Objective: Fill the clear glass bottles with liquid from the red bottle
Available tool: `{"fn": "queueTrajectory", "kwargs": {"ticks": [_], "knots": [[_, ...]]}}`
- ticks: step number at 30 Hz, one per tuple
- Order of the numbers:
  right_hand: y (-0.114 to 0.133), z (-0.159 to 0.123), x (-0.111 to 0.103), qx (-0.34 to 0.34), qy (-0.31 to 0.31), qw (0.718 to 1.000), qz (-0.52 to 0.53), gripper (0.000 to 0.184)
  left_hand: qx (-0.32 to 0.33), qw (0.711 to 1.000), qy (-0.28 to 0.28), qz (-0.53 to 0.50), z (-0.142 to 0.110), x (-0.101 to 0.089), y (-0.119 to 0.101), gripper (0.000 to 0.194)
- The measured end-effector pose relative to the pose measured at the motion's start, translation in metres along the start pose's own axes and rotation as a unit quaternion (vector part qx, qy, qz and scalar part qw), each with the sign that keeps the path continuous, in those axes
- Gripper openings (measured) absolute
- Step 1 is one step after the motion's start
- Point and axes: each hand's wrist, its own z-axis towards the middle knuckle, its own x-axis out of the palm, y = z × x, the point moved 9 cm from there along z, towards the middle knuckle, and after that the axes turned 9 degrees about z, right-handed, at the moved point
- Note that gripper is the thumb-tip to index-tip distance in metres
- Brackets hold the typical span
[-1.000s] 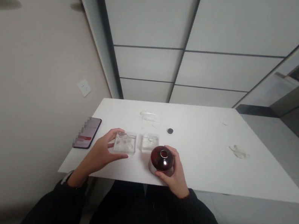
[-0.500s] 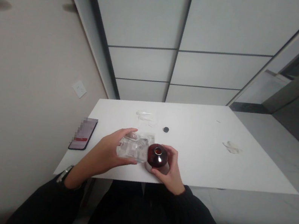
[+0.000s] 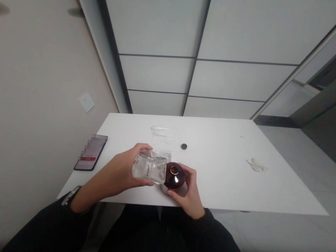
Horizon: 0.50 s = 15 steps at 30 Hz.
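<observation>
My left hand is wrapped round a clear square glass bottle, lifted off the table and tilted with its neck toward a round dark red bottle. My right hand grips that red bottle from the right and below; its open metal-ringed mouth faces up and left. The two bottles touch or nearly touch at the mouth. A second clear glass piece shows just behind them on the white table.
A phone lies at the table's left edge. A small black cap and a clear plastic wrapper lie farther back. Crumpled clear film rests to the right. A wall runs along the left.
My left hand has picked the clear bottle up from the table and tipped it against the red bottle. My right hand has tilted the red bottle toward it.
</observation>
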Motion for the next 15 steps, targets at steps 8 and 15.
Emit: {"fn": "queueTrajectory", "kwargs": {"ticks": [8,15], "knots": [[0.0031,0.0027,0.0007,0.004,0.004,1.0,0.006,0.077,-0.004,1.0,-0.002,0.002,0.0003,0.0,0.0,0.078],[0.0007,0.0046,0.0041,0.015,-0.005,0.999,0.033,0.083,-0.029,1.0,-0.006,-0.01,0.0009,0.0012,0.0091,0.073]]}}
